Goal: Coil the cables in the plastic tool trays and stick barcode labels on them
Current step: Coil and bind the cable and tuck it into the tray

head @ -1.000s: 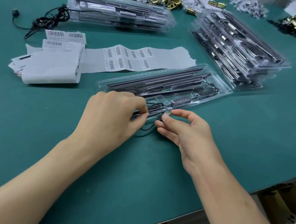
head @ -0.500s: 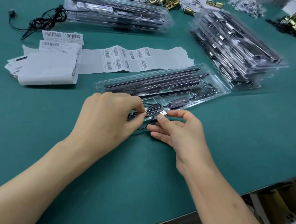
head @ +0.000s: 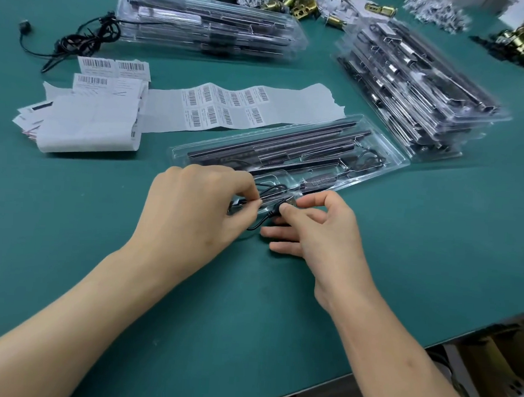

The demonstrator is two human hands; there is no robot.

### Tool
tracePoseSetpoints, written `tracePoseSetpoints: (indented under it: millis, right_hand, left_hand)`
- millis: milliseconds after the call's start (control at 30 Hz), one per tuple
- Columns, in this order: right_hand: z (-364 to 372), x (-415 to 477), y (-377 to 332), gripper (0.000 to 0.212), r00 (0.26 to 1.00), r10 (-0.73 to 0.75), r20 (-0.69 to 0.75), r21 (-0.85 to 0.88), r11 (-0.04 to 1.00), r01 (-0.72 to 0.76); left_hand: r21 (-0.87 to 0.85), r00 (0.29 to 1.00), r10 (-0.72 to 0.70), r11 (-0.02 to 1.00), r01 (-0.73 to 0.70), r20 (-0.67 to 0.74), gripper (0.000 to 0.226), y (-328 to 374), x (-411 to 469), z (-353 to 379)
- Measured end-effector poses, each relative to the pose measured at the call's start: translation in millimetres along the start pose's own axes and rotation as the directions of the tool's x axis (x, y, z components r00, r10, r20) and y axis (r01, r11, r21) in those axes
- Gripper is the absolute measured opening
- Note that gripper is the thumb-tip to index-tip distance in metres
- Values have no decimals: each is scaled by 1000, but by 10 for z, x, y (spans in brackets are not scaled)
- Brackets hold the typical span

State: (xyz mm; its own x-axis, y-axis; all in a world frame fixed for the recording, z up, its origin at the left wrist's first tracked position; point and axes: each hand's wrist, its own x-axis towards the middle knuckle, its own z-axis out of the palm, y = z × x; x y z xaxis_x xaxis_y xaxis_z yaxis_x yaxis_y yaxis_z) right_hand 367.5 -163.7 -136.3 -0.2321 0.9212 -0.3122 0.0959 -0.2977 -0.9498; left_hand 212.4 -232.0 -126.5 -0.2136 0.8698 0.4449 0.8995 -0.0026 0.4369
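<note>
Now, in the head view, the left grip (head: 193, 213) pinches gathered loops of black cable (head: 258, 225) between thumb and fingertips at the near edge of a clear tray (head: 394, 159) lying on the green worktop (head: 418, 267). Just beside it, the right grip (head: 322, 232) pinches the cable's plug (head: 291, 201) between thumb and forefinger, its other fingers stretched out low. The cable curves between the two grips, partly over the tray's near compartment. Behind the tray lies a label strip (head: 259, 113), with paper (head: 88, 125) to its left. Two tray stacks (head: 412, 84) (head: 209, 22) sit farther back, a loose tangled cord (head: 84, 38) at far left.
</note>
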Motion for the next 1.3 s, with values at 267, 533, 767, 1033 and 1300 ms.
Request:
tracePoseSetpoints:
  millis: [267,533,767,1033,1300]
  right_hand:
    - [1,29,-38,20,999,40,-8,-42,998,-40]
    - [65,15,18,17,997,-46,-59,-42,998,44]
    - [100,-25,37,14,998,-20,-67,118,993,28]
    - [-65,-46,39,39,988,-151,42,-249,956,157]
    - [-88,64,85,54,894,-447,-25,-725,624,291]
  left_hand:
    - [-7,1000,-11,1000,11,2,8,4,-8,8]
    - [-2,1000,-10,1000,9,-6,9,22,-13,11]
    - [1,1000,-25,1000,25,-2,8,30,-10,15]
    - [-5,999,-32,999,32,14,8,29,-24,-10]
    - [17,998,-20,1000,19,53,9,22,-8,-25]
